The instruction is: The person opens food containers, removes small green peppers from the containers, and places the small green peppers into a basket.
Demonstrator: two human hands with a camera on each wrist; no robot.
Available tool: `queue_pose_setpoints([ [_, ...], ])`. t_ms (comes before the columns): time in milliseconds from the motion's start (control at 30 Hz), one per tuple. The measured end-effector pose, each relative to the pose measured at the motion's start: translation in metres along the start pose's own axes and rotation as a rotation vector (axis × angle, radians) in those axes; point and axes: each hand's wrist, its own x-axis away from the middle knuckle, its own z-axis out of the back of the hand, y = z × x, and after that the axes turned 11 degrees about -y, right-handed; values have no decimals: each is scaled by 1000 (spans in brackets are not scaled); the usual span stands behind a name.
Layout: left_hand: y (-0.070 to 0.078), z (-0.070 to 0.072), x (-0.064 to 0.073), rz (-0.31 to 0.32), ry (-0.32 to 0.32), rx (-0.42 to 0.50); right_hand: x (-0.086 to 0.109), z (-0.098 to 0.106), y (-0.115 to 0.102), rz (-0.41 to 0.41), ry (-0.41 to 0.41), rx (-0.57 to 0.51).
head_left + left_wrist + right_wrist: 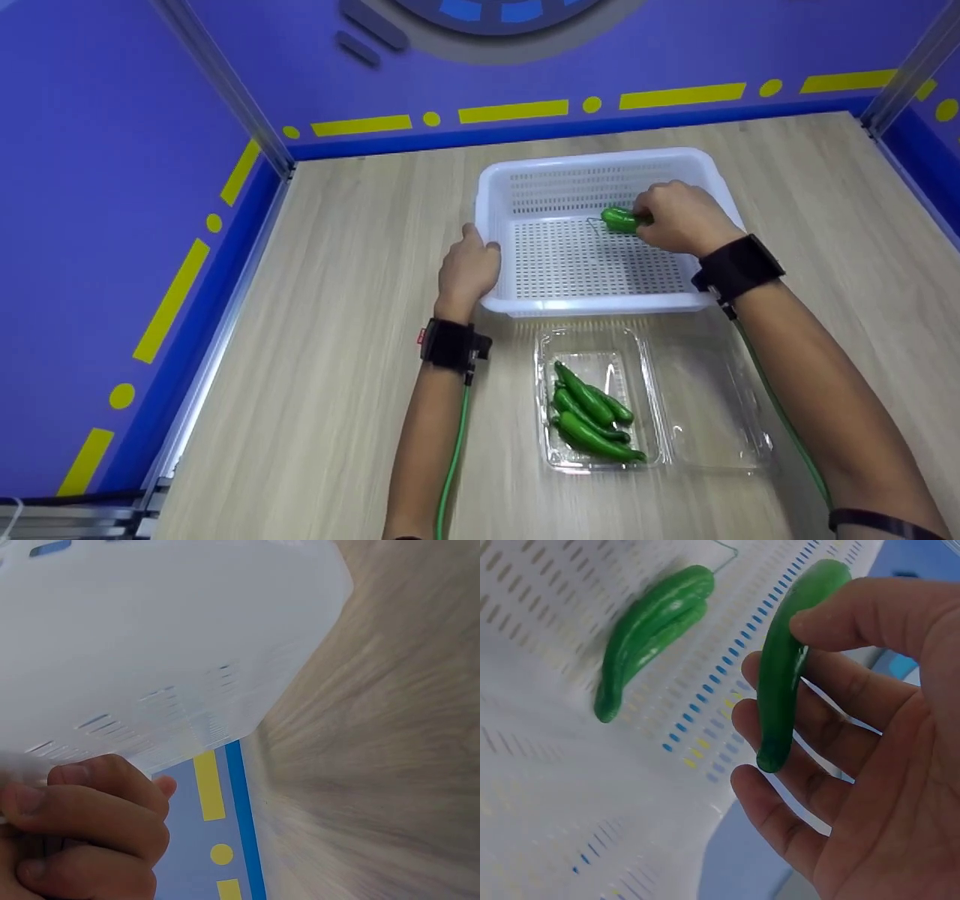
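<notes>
My left hand (469, 266) grips the left rim of a white plastic basket (592, 306), its fingers (97, 817) curled beneath the edge. Inside the basket's right part, my right hand (684, 217) pinches a green chili pepper (781, 682) between thumb and fingers. Below it, what look like two green peppers (652, 630) lie together on the basket floor near a side wall. From the head view, green peppers (619, 220) show just left of the right hand, which partly hides them. A thin green strand lies beside them.
In front of the basket stands a clear plastic clamshell box (551, 450), lid (712, 405) folded open to the right. Several green chili peppers (589, 397) lie in it. Blue-purple panels (525, 90) with yellow marks border the wooden table (322, 315) behind and at both sides.
</notes>
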Motion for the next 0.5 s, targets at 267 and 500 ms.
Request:
queue_pose_setpoints([
  [267, -1, 0, 0, -13, -6, 6, -9, -8, 9, -28, -144, -24],
  [500, -1, 0, -1, -2, -18, 24, -14, -13, 14, -6, -200, -26],
])
